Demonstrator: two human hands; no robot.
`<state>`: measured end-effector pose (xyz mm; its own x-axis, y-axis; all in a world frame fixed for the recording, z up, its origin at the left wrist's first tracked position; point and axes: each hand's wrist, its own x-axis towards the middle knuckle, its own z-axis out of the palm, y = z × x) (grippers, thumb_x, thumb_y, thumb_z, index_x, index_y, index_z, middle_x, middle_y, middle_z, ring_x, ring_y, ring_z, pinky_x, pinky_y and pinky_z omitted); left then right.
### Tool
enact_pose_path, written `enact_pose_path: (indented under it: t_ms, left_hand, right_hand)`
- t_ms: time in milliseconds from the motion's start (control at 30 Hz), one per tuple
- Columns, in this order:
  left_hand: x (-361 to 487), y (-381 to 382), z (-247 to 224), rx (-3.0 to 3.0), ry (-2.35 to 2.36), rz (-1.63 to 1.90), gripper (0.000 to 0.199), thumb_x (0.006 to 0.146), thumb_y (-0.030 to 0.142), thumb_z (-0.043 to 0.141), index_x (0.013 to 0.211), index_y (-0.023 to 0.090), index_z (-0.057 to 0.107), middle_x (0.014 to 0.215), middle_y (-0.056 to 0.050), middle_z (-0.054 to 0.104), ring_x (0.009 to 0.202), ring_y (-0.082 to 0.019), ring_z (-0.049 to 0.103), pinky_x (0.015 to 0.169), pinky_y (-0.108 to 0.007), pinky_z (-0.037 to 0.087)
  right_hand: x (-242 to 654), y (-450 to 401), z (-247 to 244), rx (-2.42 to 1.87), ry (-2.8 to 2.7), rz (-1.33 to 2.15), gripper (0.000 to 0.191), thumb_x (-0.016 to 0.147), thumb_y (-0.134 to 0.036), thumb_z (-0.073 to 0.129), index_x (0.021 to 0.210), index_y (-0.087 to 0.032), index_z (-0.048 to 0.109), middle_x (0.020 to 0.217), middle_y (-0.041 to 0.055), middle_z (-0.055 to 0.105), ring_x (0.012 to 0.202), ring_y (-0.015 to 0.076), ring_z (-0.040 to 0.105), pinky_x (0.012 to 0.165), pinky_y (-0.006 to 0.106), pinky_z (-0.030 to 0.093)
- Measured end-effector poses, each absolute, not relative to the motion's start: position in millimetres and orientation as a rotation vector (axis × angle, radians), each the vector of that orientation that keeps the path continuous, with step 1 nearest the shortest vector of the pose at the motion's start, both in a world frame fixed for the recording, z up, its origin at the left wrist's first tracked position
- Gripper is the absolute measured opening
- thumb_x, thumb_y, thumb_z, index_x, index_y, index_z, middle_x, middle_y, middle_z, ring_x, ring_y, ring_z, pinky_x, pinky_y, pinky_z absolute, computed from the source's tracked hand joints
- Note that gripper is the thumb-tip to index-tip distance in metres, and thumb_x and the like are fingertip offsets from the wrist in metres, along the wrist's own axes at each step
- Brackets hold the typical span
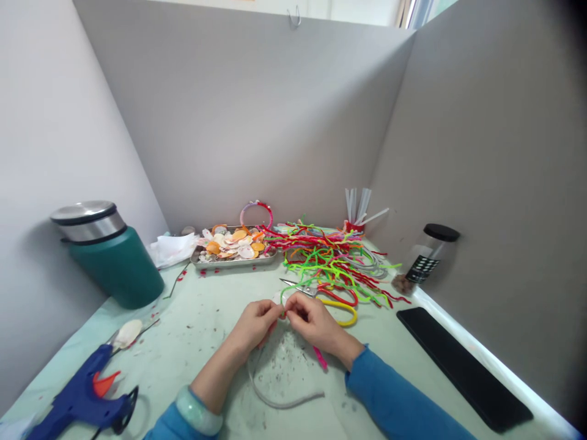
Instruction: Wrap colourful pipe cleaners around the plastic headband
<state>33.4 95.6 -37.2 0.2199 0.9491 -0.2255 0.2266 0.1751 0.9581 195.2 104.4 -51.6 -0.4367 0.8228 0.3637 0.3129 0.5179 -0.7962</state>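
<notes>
At the hands [257, 324] [315, 320] I see a fuzzy pipe cleaner [279, 405]; beyond them, plastic-handled metal scissors [312, 291]; left of the hands, a matt, metal-topped flask [119, 263].

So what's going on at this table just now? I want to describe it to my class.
A person in blue sleeves is working with bare hands. The left hand and right hand meet fingertip to fingertip, pinching a small piece with a green fuzzy strip sticking up; the fingers hide the rest. A grey fuzzy strip curves below them. Scissors lie just beyond the right hand, and a blue glue gun lies at the left.
</notes>
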Motion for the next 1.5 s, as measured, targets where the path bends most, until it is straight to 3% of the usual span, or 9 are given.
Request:
enact_pose_path:
  t_ms: [200,433,700,1067,1300,1400,1500]
  left_hand:
    - [34.9,96.2,-38.9,1.248,1.186,0.822,0.035,0.072,0.05,0.051,0.06,0.018,0.044,0.043,0.009,0.035,0.031,-0.004,0.026,0.029,-0.017,0.022]
    - [34.7,96.1,-42.1,1.573,1.304,1.065,0.024,0.076,0.041,0.052,0.079,0.017,0.056,0.065,0.003,0.056,0.04,-0.006,0.04,0.039,-0.018,0.03]
    - [32.5,96.3,-45.6,1.888,1.322,1.178,0.012,0.072,0.023,0.058,0.08,0.018,0.066,0.069,0.0,0.062,0.055,-0.011,0.047,0.053,-0.021,0.034]
    - [31.7,96.0,-42.8,1.976,1.281,1.129,0.016,0.078,0.022,0.055,0.08,0.02,0.071,0.077,-0.005,0.067,0.071,-0.016,0.059,0.066,-0.024,0.041]
    - [31.0,96.6,-39.9,1.939,1.243,1.155,0.016,0.078,0.026,0.055,0.076,0.02,0.07,0.076,-0.005,0.065,0.07,-0.016,0.057,0.066,-0.024,0.041]
    - [30.5,96.4,-38.1,1.805,1.237,1.172,0.018,0.079,0.031,0.055,0.077,0.018,0.068,0.074,-0.004,0.063,0.06,-0.013,0.053,0.057,-0.022,0.04]
    - [29.4,96.8,-37.4,1.59,1.246,1.179,0.023,0.076,0.038,0.058,0.077,0.016,0.065,0.059,0.001,0.056,0.044,-0.008,0.043,0.044,-0.019,0.033]
  right_hand:
    - [192.2,101.9,-51.7,-0.885,-1.96,0.896,0.008,0.08,-0.012,0.047,0.081,-0.019,0.049,0.062,-0.0048,0.046,0.055,0.0088,0.041,0.051,0.02,0.032]
    - [193.8,107.2,-54.3,-0.944,-1.863,0.938,0.004,0.08,-0.014,0.048,0.08,-0.018,0.05,0.061,-0.0048,0.044,0.054,0.0085,0.04,0.049,0.019,0.031]
    - [195.9,108.7,-52.9,-0.925,-1.812,0.951,0.005,0.079,-0.014,0.048,0.079,-0.018,0.051,0.061,-0.0047,0.044,0.053,0.0083,0.038,0.048,0.019,0.03]
    - [193.1,108.4,-53.6,-0.941,-1.759,1.005,0.001,0.077,-0.017,0.052,0.077,-0.017,0.051,0.059,-0.0055,0.044,0.052,0.0077,0.04,0.047,0.019,0.03]
    - [194.6,105.7,-49.0,-0.886,-1.644,1.207,0.014,0.085,-0.03,0.049,0.08,-0.017,0.052,0.06,-0.0036,0.053,0.047,0.0074,0.044,0.045,0.019,0.033]
    - [197.3,107.2,-48.3,-0.842,-1.547,1.332,0.027,0.09,-0.041,0.04,0.085,-0.017,0.051,0.066,-0.0005,0.059,0.044,0.0078,0.047,0.044,0.02,0.036]
    - [199.2,109.4,-49.9,-0.876,-1.526,1.303,0.031,0.089,-0.045,0.041,0.083,-0.016,0.052,0.066,0.0003,0.06,0.045,0.0085,0.049,0.043,0.02,0.037]
